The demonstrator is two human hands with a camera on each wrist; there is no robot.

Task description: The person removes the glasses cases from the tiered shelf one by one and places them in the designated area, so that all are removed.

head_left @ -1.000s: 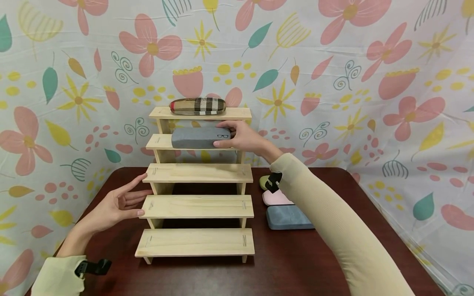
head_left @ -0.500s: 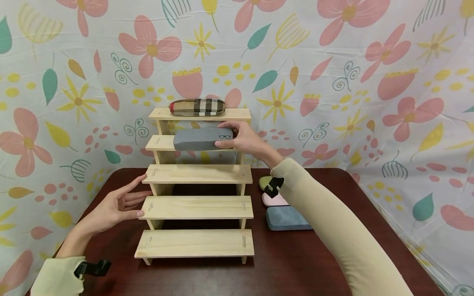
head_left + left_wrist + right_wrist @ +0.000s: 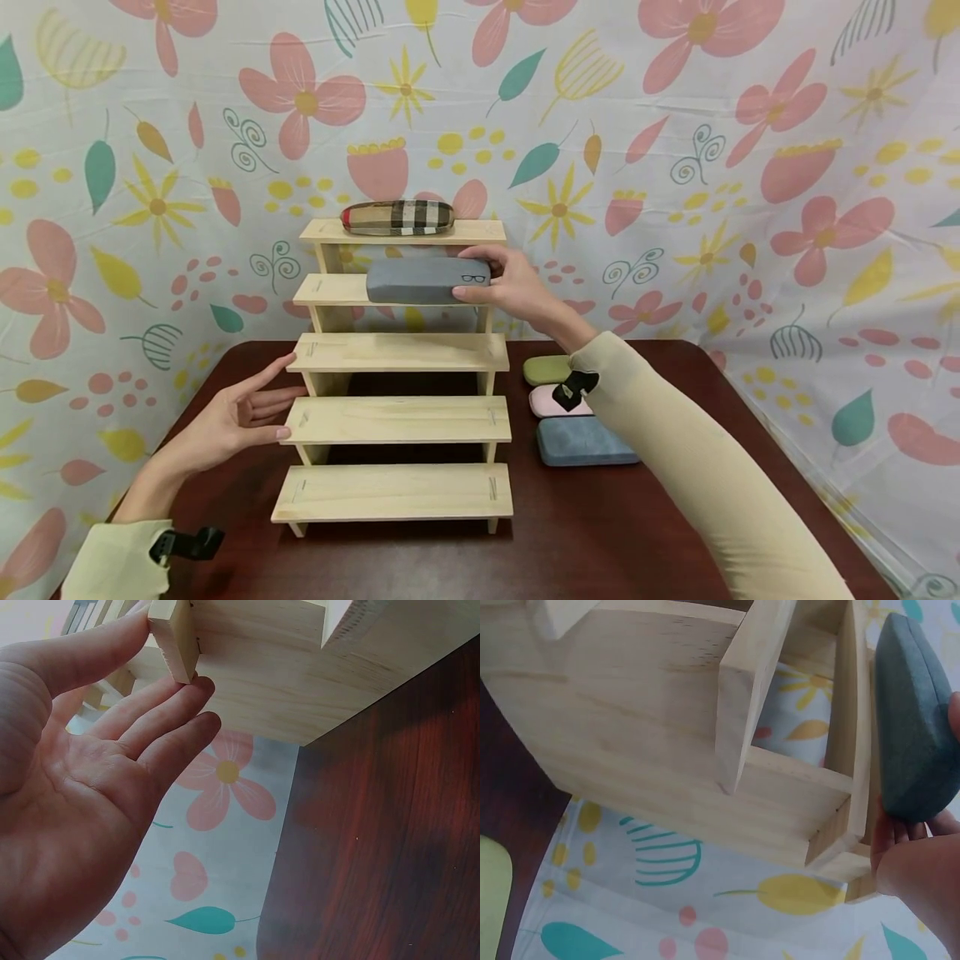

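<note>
A wooden tiered display stand (image 3: 390, 419) rises in steps on the table. My right hand (image 3: 517, 287) grips the right end of a grey glasses case (image 3: 416, 279), thumb in front and fingers behind. This case, also in the right wrist view (image 3: 915, 720), lies along the second tier from the top; whether it bears fully on the board I cannot tell. At the stand's left side, my left hand (image 3: 232, 421) touches the board ends with fingers fairly straight. The left wrist view shows that palm (image 3: 82, 795) beside a board end. On the top tier lies a plaid case (image 3: 397, 217).
Right of the stand, a green case (image 3: 546, 370), a pink case (image 3: 550, 401) and a blue case (image 3: 585, 442) lie in a row on the dark red table (image 3: 600, 533). My right forearm passes over part of them. A floral cloth (image 3: 660, 192) hangs behind.
My right hand has shifted the grey glasses case to the right along the second tier. The left hand keeps its place at the stand.
</note>
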